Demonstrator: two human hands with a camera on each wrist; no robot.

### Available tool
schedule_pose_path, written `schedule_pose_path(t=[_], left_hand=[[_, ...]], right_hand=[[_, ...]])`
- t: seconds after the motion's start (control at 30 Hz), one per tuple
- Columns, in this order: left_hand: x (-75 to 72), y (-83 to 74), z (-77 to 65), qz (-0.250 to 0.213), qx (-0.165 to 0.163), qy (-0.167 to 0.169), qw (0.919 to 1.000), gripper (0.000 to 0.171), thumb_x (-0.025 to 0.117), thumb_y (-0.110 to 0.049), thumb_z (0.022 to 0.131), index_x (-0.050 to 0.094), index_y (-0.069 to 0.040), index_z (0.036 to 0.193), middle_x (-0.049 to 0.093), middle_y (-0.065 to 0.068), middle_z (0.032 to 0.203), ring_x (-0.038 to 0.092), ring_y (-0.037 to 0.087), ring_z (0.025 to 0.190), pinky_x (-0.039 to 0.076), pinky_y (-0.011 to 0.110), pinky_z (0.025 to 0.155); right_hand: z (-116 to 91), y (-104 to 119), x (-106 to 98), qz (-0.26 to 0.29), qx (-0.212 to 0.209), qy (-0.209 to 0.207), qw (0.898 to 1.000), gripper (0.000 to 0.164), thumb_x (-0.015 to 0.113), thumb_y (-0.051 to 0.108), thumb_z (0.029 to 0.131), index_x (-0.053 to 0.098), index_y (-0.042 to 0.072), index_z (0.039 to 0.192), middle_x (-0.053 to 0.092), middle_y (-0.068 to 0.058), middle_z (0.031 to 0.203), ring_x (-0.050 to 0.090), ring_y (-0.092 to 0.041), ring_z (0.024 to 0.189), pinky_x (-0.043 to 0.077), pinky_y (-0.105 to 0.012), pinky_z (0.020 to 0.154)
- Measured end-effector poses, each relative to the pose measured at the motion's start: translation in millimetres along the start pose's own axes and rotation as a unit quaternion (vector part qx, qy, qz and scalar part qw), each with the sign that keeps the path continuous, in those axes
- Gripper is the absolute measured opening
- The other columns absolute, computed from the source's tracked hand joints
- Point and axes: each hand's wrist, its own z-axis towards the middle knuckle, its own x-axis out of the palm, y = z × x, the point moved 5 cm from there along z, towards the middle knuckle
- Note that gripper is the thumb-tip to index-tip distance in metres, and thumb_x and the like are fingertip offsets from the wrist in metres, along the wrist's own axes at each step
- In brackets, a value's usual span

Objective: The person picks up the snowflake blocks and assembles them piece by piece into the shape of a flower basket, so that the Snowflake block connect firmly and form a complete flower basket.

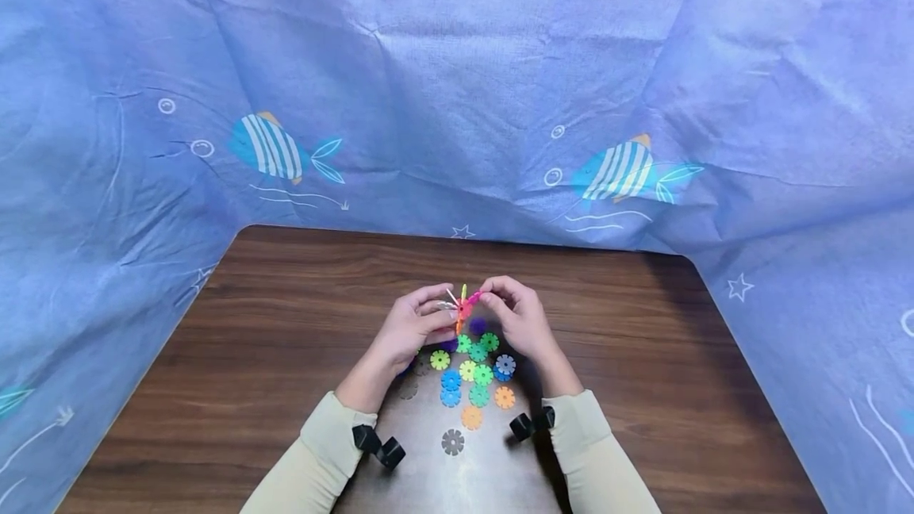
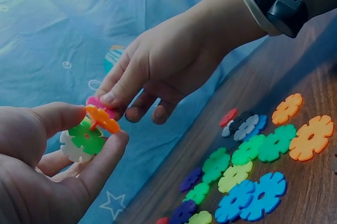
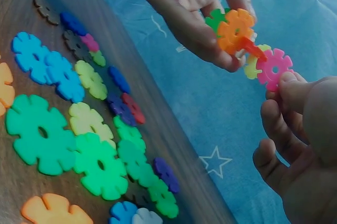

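Observation:
Both hands are raised over the table around a cluster of joined plastic snowflake discs. My left hand grips the cluster between thumb and fingers. An orange disc, a green disc, a white disc and a red one set edge-on make it up, with a yellow disc at its end. With thumb and forefinger my right hand pinches a pink disc, whose notched edge meets the red disc. The right hand's other fingers are loosely curled.
Loose snowflake discs lie on the brown wooden table below the hands, among them blue, green, a grey one nearest me and orange. A blue fish-printed cloth hangs behind and beside the table.

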Motion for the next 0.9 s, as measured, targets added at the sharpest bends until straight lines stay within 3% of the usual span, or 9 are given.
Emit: schedule_pose_path(t=[0.33,0.47,0.57,0.77,0.9], left_hand=[[-0.4,-2.0,-1.2,-0.009,0.012,-0.011,0.9998,0.060,0.069,0.007,0.092,0.050,0.001,0.148,0.073,0.008,0.110,0.074,0.016,0.089,0.063,0.037,0.083],[-0.7,0.3,0.0,-0.010,0.006,-0.013,0.9998,0.059,0.071,0.005,0.091,0.050,0.002,0.146,0.073,0.004,0.102,0.074,0.014,0.083,0.064,0.035,0.079],[-0.7,2.6,1.3,-0.016,0.003,-0.014,0.9998,0.056,0.071,0.003,0.090,0.050,0.003,0.141,0.073,0.002,0.097,0.073,0.014,0.078,0.064,0.034,0.074],[0.5,4.6,2.2,-0.024,0.009,-0.013,0.9996,0.049,0.070,0.005,0.089,0.045,0.004,0.132,0.072,0.005,0.097,0.073,0.016,0.079,0.064,0.036,0.076],[-1.9,4.0,2.4,-0.006,0.012,-0.025,0.9996,0.047,0.073,0.003,0.089,0.051,-0.002,0.130,0.074,0.007,0.101,0.073,0.018,0.082,0.063,0.036,0.080]], right_hand=[[-1,-5,5,-0.019,-0.016,0.007,1.000,0.007,0.064,0.013,0.102,0.070,0.009,0.101,0.064,-0.018,0.084,0.054,-0.030,0.071,0.046,-0.025,0.062],[-1,-4,4,0.005,-0.015,0.001,1.000,0.007,0.066,0.007,0.100,0.072,0.004,0.102,0.070,-0.019,0.089,0.061,-0.033,0.076,0.055,-0.030,0.065],[-1,-2,2,0.016,-0.011,0.003,1.000,0.010,0.069,0.002,0.097,0.073,0.000,0.106,0.073,-0.021,0.096,0.066,-0.025,0.079,0.057,-0.029,0.068],[-2,2,-6,0.009,0.009,0.022,1.000,0.029,0.071,0.001,0.094,0.069,-0.003,0.123,0.074,-0.023,0.111,0.071,-0.024,0.093,0.057,-0.025,0.078],[-2,0,-22,-0.028,0.025,0.012,0.999,0.029,0.073,0.005,0.094,0.071,0.000,0.122,0.075,-0.020,0.109,0.071,-0.020,0.093,0.056,-0.025,0.078]])
